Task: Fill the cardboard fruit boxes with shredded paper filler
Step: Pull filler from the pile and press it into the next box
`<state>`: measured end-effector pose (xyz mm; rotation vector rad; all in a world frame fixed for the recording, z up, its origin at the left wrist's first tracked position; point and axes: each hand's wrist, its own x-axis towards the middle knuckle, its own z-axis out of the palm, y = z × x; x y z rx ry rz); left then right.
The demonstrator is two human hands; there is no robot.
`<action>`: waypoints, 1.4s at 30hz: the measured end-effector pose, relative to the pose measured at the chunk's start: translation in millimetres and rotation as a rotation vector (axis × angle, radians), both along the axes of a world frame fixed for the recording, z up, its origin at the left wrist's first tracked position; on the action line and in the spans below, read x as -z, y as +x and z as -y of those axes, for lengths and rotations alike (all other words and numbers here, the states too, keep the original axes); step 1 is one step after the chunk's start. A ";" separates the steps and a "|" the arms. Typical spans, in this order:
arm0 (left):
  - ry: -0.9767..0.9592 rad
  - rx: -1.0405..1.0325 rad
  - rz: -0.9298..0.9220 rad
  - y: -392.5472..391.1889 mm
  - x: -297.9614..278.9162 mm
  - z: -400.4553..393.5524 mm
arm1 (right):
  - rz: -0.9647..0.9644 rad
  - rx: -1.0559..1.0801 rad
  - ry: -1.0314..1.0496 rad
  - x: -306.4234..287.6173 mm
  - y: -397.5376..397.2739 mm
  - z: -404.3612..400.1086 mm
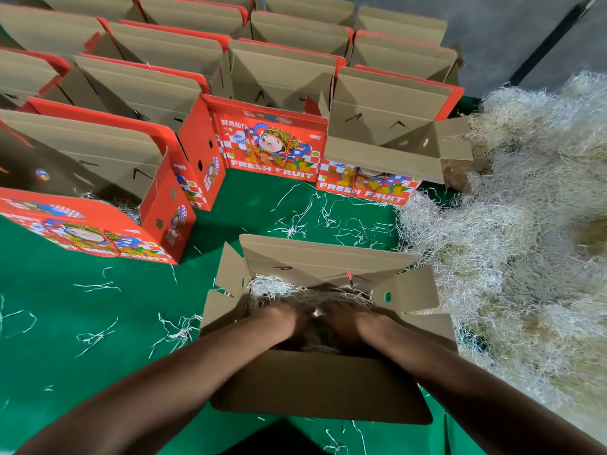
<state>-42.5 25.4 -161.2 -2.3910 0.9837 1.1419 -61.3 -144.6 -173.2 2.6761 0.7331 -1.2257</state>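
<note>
An open cardboard fruit box (323,385) stands right in front of me on the green floor cover. Shredded paper filler (272,287) lies inside it, showing pale at the far left of the box. Both my hands are down in the box on top of the filler: my left hand (289,318) and my right hand (345,320) sit side by side, nearly touching. The picture is blurred there and the fingers are hidden among the shreds, so how they lie is unclear. A big heap of filler (519,244) spreads along the right.
Rows of open red "FRESH FRUIT" boxes (272,139) stand behind and to the left; the near left one (98,205) has some filler in it. Loose shreds (328,218) are scattered over the green cover (65,323). A grey floor (512,34) lies at the top right.
</note>
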 end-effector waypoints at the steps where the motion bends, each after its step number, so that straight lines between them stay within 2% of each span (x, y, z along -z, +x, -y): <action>1: 0.087 0.034 0.003 -0.9 5.6 0.4 | -0.013 -0.005 -0.015 -3.2 -1.1 -0.3; 5: 0.210 0.150 0.077 5.0 6.5 10.1 | 0.021 -0.004 0.009 -25.6 -0.1 -7.8; 8: 0.249 0.204 0.130 8.0 9.9 17.7 | 0.001 0.007 -0.059 -38.2 -1.5 -7.3; 15: 0.331 0.172 0.125 -2.3 -1.4 20.7 | -0.143 0.143 -0.146 -43.2 -12.3 -3.5; 17: 0.187 0.036 0.092 -0.8 -10.3 19.3 | -0.118 0.142 -0.103 -46.0 -11.1 0.4; 19: -0.067 -0.084 0.081 2.8 -21.4 14.8 | 0.039 0.137 -0.011 -47.4 -8.1 4.4; 21: -0.224 -0.143 0.097 7.1 -31.9 10.1 | 0.165 0.136 0.037 -50.0 -4.1 2.6; 24: -0.139 -0.232 0.207 12.2 -34.0 9.0 | 0.305 0.162 0.051 -50.7 1.6 -6.1; 26: -0.004 -0.281 0.245 13.9 -29.1 5.5 | 0.242 0.234 -0.015 -44.7 4.0 -4.3; 29: 0.115 -0.261 0.155 15.3 -14.7 -11.3 | 0.016 0.324 -0.183 -31.1 1.5 2.6; 31: 0.093 -0.236 0.081 16.5 -6.6 -23.3 | -0.001 0.288 -0.300 -28.8 -0.5 0.7; 34: 0.006 -0.296 -0.025 15.0 -9.4 -24.2 | 0.018 0.202 -0.345 -27.0 -2.4 -0.5; 37: -0.007 -0.307 0.014 13.3 -17.5 -17.0 | 0.071 0.169 -0.246 -29.8 2.6 -0.9; 40: -0.049 -0.242 0.219 10.9 -25.1 -13.0 | 0.303 0.143 -0.035 -35.0 2.8 -6.8; 42: -0.122 -0.176 0.305 11.9 -28.3 -8.3 | 0.298 0.226 0.072 -35.1 -1.5 -11.8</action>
